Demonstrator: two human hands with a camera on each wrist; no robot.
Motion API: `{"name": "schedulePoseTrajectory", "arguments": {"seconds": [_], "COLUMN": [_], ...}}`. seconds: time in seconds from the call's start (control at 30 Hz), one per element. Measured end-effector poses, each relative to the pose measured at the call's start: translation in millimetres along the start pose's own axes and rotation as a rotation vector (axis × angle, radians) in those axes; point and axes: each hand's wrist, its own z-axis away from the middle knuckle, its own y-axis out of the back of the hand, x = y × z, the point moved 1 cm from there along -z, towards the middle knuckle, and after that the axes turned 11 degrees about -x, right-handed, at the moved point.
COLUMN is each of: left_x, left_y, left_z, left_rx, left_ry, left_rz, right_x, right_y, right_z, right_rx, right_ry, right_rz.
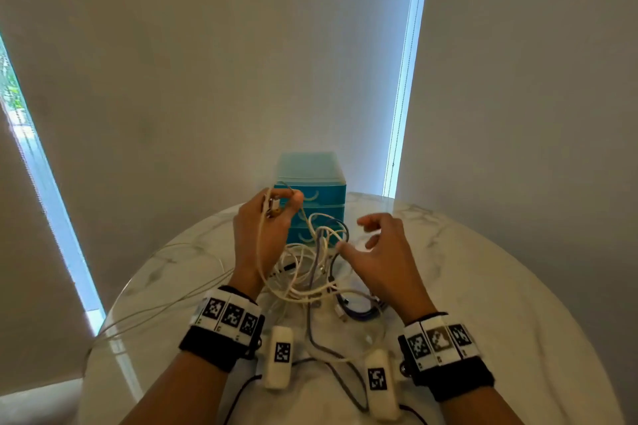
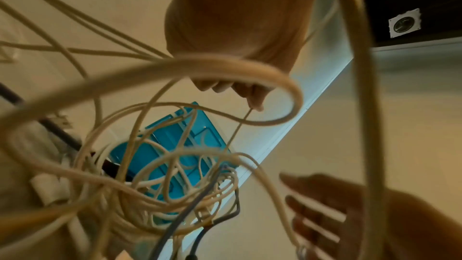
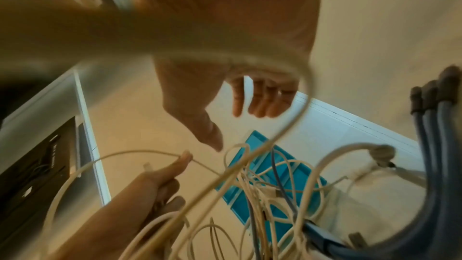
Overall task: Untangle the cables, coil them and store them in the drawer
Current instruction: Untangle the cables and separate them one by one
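A tangle of white, grey and purple cables [image 1: 310, 272] lies on the round marble table [image 1: 483, 286], in front of a small blue drawer unit [image 1: 310, 190] whose drawers look closed. My left hand [image 1: 269, 217] is raised above the tangle and pinches a thin white cable [image 2: 240, 126] near its plug end; the cable loops back over my wrist. My right hand [image 1: 376, 248] hovers to the right of the tangle, its fingers spread and relaxed, holding nothing. In the right wrist view, blue-grey cables [image 3: 435, 145] pass close to the camera.
Two thin white leads [image 1: 155, 300] trail off the table's left edge. A dark cord [image 1: 338, 376] runs along the near part of the table between my forearms. Grey roller blinds hang behind the table, with bright window gaps at left and right.
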Motion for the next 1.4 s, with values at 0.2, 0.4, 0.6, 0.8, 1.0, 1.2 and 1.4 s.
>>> {"name": "schedulePoseTrajectory", "arguments": {"seconds": [0.2,0.4,0.6,0.8,1.0,1.2,1.4], "left_x": [19.8,21.1,35.3,40.0,39.8,45.9,41.4], "left_y": [-8.9,1.7,-2.1,-6.6,-1.6,-4.2,0.0], "left_z": [7.9,2.8,11.0,13.1,13.4,19.2,17.1], "left_rx": [-0.143,0.249,0.047,-0.233,-0.289,-0.502,-0.576], "left_ry": [-0.125,-0.085,-0.188,-0.133,-0.144,-0.231,-0.266], "left_rz": [0.234,0.345,0.289,0.280,0.242,0.096,0.115], "right_x": [-7.5,8.5,-19.7,-22.2,-44.9,-40.2,-34.4], "right_y": [-12.5,-3.9,-1.8,-9.5,4.7,4.4,14.8], "right_z": [1.0,0.2,2.8,6.9,7.4,9.8,3.8], "right_rx": [-0.126,0.024,0.003,-0.075,-0.264,-0.264,-0.124], "right_ry": [0.183,-0.148,-0.020,0.032,-0.160,-0.347,-0.253], "right_rz": [0.090,0.222,-0.102,-0.186,-0.619,-0.786,-1.107]}}
